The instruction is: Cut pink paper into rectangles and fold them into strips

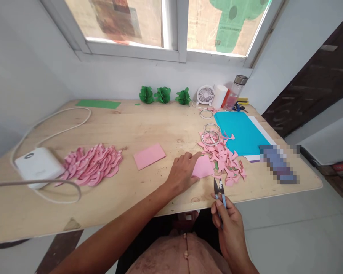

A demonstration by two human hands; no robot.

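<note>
The left hand (183, 173) pinches pink paper (203, 168), the right hand (229, 219) clamps scissors (223, 200) in its fingers; one slip could nick the paper.

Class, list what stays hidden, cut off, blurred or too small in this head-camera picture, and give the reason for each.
All in the head view:
Pink paper: one edge is hidden by the left hand.
Snips: handles partly covered by the right hand.
Object at the right: pixelation hides what it is.
Pink petal heap: overlapping pieces hide their number.
Front cable: cut off by the left edge.
</note>
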